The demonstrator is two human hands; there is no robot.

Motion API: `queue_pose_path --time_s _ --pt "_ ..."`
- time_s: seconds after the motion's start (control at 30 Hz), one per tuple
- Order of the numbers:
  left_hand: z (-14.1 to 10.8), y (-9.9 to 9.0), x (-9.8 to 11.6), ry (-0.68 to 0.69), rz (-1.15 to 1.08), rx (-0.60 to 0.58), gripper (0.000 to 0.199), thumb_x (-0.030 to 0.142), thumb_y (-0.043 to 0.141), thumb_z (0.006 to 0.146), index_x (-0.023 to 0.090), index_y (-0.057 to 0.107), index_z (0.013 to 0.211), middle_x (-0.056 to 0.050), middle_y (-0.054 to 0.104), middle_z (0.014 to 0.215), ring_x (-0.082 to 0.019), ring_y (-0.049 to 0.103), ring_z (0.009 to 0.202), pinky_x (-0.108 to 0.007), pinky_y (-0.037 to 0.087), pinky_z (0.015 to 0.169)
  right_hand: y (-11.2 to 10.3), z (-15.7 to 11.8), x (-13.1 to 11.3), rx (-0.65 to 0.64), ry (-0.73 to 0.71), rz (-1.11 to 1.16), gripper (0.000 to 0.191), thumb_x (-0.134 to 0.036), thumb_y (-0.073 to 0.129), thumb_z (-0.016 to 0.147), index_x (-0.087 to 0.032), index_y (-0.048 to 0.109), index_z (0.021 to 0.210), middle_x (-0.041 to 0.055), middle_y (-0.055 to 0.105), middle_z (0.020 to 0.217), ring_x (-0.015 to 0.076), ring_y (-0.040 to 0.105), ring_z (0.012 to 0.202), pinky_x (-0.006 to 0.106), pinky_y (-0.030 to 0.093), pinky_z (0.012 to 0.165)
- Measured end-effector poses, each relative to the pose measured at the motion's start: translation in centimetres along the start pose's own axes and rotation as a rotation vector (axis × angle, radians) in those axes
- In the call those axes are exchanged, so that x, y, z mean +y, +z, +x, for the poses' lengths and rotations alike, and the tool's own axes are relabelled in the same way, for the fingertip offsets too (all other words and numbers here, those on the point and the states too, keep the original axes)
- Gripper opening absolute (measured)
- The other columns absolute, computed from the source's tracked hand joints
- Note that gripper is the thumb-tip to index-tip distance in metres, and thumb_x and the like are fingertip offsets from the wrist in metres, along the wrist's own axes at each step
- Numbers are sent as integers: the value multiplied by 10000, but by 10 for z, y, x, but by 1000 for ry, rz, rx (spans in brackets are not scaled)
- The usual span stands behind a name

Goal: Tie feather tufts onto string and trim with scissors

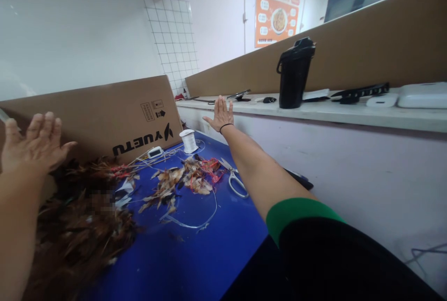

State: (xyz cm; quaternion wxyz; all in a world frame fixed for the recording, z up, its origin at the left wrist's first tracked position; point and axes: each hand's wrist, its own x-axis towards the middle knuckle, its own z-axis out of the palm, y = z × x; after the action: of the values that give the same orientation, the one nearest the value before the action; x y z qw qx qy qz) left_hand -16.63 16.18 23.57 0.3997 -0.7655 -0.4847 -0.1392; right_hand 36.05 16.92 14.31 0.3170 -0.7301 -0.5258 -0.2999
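Observation:
My left hand [33,145] is raised at the far left, fingers spread, holding nothing. Below it lies a big heap of brown feathers [84,231]. My right hand [220,115] is stretched forward with its palm turned away and fingers extended, also bare of any object, in front of the white ledge. Loose feathers [167,184] and a tangle of red string [212,168] lie on the blue table [181,263]. Scissors [237,182] rest beside my right forearm. A white spool of thread [189,141] stands farther back, near a small white device with a dark screen [155,152].
A cardboard sheet [104,110] stands behind the table on the left, and a longer cardboard panel [366,44] backs the ledge [314,112]. On the ledge are a black tumbler [296,75], a black strap-like item [363,92] and a white case [424,95].

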Motion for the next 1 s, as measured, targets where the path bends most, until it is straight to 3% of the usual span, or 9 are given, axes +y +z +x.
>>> queue_pose_path --time_s 0.1,0.2,0.3,0.47,0.6,0.83,1.0 --pt "1 2 11 -63 43 164 876 626 -26 869 0 129 1461 -186 148 1564 -213 21 1451 -533 -60 1102 2 0 -7 -27 60 27 937 -640 304 863 42 113 1476 231 26 1560 316 0 1452 571 -63 1120" --pt "7 6 24 -83 87 175 905 647 -58 860 5 192 1447 -154 184 1563 -192 -1 1451 -536 -102 1102 5 -1 -18 -70 98 60 934 -649 268 871 35 89 1480 238 9 1558 307 -14 1453 577 -52 1120" --pt "13 8 39 -75 81 165 879 641 -18 877 6 201 1444 -139 179 1567 -202 -18 1450 -547 -126 1098 8 -3 -31 -75 83 94 928 -658 252 870 22 98 1484 227 8 1561 307 -13 1453 589 -52 1115" --pt "25 3 73 51 -20 131 800 611 175 909 14 213 1440 -158 172 1564 -244 10 1450 -573 -134 1086 15 -13 -48 -47 -5 129 900 -660 270 868 -7 182 1481 218 50 1563 334 15 1450 628 -63 1093" --pt "40 5 111 154 -109 130 670 467 207 949 29 193 1457 -143 146 1572 -233 45 1453 -536 -117 1112 17 -22 -63 -60 -90 111 876 -630 304 880 -11 167 1484 204 58 1566 309 22 1454 589 -69 1116" --pt "59 16 191 293 -181 85 637 324 295 914 95 168 1495 -103 123 1582 -211 -7 1466 -489 -132 1141 13 -35 -102 -60 -306 159 770 -515 289 928 5 160 1481 188 78 1569 273 34 1458 536 -43 1146" --pt "59 21 225 305 -256 100 676 141 308 860 80 107 1502 -107 76 1586 -216 -15 1466 -509 -127 1146 11 -50 -126 -4 -434 221 719 -439 330 933 22 196 1468 198 118 1563 281 72 1453 527 -38 1152"
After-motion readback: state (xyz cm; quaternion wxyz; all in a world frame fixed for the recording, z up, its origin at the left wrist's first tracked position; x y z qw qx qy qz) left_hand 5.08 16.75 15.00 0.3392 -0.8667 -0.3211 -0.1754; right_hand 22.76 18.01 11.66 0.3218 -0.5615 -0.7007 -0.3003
